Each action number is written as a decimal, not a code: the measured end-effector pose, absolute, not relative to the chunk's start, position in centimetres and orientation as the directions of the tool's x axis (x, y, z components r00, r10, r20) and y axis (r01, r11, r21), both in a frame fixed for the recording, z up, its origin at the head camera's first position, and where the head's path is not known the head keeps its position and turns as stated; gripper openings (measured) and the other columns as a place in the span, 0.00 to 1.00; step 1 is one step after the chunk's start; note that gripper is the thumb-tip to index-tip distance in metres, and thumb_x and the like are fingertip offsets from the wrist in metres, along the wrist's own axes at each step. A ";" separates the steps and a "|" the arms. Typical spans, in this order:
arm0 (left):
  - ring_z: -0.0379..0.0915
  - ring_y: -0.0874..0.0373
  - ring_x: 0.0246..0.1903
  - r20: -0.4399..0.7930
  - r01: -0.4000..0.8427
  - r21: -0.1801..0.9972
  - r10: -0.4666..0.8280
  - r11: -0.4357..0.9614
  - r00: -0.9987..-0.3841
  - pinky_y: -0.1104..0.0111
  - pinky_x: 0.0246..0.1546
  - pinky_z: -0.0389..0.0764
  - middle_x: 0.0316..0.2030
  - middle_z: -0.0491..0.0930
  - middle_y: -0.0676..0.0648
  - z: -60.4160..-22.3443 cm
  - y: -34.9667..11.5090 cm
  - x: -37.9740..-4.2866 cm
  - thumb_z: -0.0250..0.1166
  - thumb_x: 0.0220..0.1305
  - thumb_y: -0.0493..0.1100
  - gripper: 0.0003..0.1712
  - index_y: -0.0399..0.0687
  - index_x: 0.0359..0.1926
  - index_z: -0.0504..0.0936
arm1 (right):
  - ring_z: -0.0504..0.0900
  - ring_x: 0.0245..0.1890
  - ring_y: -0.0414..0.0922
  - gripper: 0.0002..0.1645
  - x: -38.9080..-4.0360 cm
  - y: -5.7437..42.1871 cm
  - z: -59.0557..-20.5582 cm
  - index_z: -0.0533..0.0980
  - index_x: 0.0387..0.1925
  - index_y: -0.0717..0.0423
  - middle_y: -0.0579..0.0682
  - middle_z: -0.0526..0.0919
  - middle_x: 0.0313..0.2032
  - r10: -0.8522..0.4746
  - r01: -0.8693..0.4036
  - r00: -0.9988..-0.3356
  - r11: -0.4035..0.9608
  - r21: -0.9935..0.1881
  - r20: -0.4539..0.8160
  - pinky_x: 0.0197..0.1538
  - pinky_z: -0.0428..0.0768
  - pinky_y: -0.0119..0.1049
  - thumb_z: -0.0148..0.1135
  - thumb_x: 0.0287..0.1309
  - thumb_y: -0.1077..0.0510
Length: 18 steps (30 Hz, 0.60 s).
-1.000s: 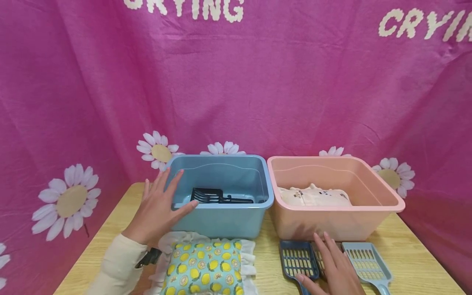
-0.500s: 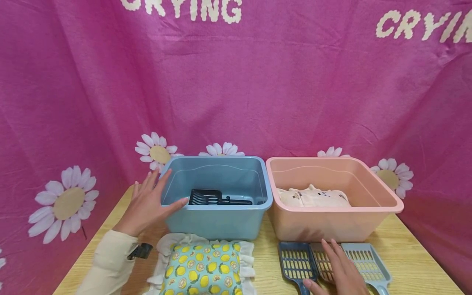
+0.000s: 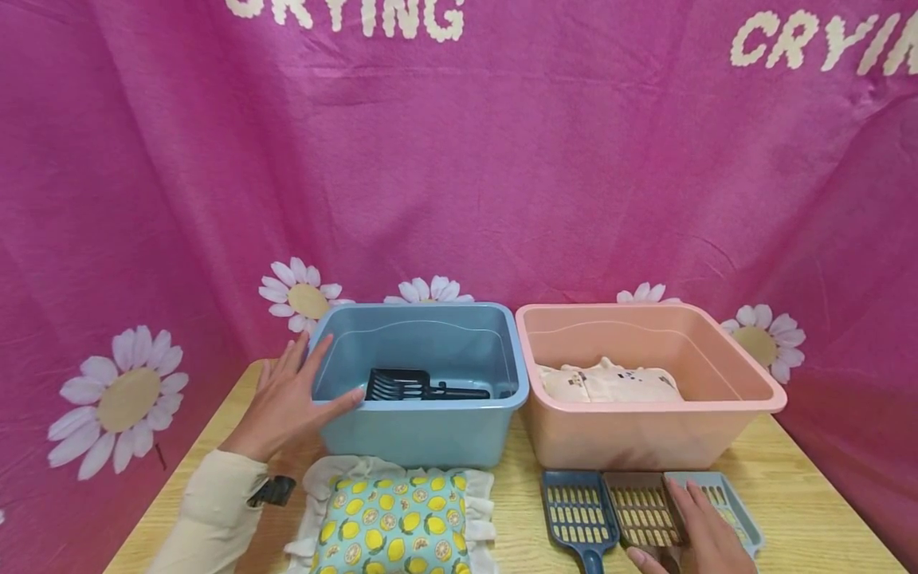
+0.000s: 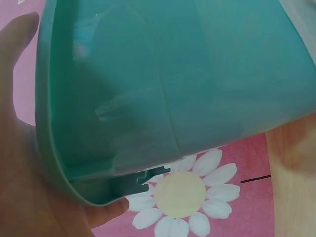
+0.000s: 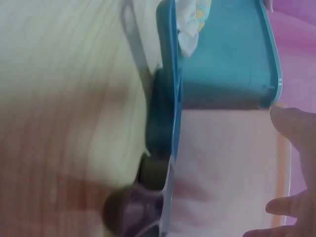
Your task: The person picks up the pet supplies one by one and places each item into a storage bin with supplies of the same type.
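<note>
My left hand [image 3: 283, 406] is at the left side of a blue plastic bin [image 3: 423, 434], fingers straight and spread, thumb by the front rim. In the left wrist view the hand lies along the bin's rim [image 4: 43, 98]. Inside the bin is a black litter scoop [image 3: 402, 386]. My right hand [image 3: 710, 532] hovers with extended fingers over a light blue slotted scoop [image 3: 746, 518], partly covering it. Beside it lie a brown scoop [image 3: 641, 506] and a dark blue scoop [image 3: 579, 510]. The right hand holds nothing visible.
A pink bin [image 3: 631, 438] stands against the blue one, with a cream printed cloth item [image 3: 610, 384] inside. In front of the blue bin lies a lemon-print cushion [image 3: 394, 522] with white ruffles. A pink flowered curtain [image 3: 459, 159] hangs behind the wooden table [image 3: 516, 510].
My right hand has moved right, from over the brown scoop to over the light blue one, uncovering the brown scoop. The left hand has shifted slightly left along the blue bin.
</note>
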<state>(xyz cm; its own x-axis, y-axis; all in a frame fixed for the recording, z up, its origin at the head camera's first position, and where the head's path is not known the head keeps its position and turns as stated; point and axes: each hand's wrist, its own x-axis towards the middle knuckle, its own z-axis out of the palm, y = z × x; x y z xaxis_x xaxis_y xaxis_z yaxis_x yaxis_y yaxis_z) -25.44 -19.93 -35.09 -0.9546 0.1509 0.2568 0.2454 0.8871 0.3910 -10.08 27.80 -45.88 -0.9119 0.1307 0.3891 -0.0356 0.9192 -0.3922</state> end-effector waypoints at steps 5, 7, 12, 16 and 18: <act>0.35 0.35 0.72 0.250 0.247 0.392 0.156 0.886 -0.956 0.32 0.63 0.37 0.75 0.37 0.38 -35.3 -20.0 -25.3 0.58 0.51 0.77 0.60 0.58 0.77 0.46 | 0.60 0.59 0.77 0.68 -10.5 29.9 -45.9 0.53 0.69 0.70 0.80 0.56 0.64 0.129 0.045 -0.972 0.921 -0.386 0.196 0.52 0.62 0.75 0.67 0.43 0.26; 0.35 0.35 0.72 0.251 0.247 0.395 0.154 0.885 -0.956 0.32 0.64 0.37 0.75 0.37 0.38 -35.3 -20.0 -25.2 0.58 0.51 0.77 0.60 0.57 0.77 0.47 | 0.60 0.59 0.77 0.68 -10.6 30.4 -46.0 0.53 0.68 0.71 0.81 0.55 0.64 0.127 0.049 -0.976 0.920 -0.388 0.177 0.52 0.62 0.75 0.67 0.43 0.27; 0.35 0.35 0.72 0.258 0.251 0.399 0.155 0.882 -0.954 0.33 0.64 0.37 0.75 0.36 0.39 -35.5 -20.2 -25.1 0.58 0.51 0.77 0.60 0.56 0.76 0.47 | 0.64 0.57 0.76 0.66 -10.2 30.7 -47.2 0.55 0.69 0.69 0.79 0.59 0.63 0.182 0.043 -0.933 0.914 -0.404 0.312 0.50 0.65 0.73 0.72 0.40 0.32; 0.35 0.36 0.72 0.260 0.255 0.407 0.157 0.877 -0.953 0.33 0.64 0.36 0.75 0.36 0.40 -35.5 -20.4 -25.1 0.58 0.51 0.77 0.59 0.57 0.76 0.47 | 0.63 0.56 0.74 0.67 -9.8 30.7 -48.1 0.53 0.70 0.67 0.78 0.60 0.63 0.249 0.089 -0.902 0.908 -0.410 0.354 0.51 0.65 0.72 0.73 0.40 0.33; 0.36 0.36 0.72 0.260 0.253 0.411 0.154 0.876 -0.953 0.33 0.64 0.36 0.75 0.37 0.39 -35.5 -20.4 -25.0 0.58 0.51 0.78 0.59 0.57 0.76 0.47 | 0.62 0.57 0.74 0.67 -9.7 30.7 -48.4 0.52 0.71 0.66 0.78 0.58 0.63 0.289 0.124 -0.893 0.896 -0.426 0.347 0.53 0.63 0.72 0.73 0.41 0.33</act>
<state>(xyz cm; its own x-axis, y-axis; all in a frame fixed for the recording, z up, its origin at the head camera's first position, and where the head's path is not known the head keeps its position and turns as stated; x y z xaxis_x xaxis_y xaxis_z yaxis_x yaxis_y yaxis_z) -25.01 -20.39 -35.53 -0.9534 0.1538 0.2597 0.2531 0.8759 0.4107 -9.66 30.65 -48.37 -0.8925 0.2887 0.3465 0.1243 0.8960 -0.4263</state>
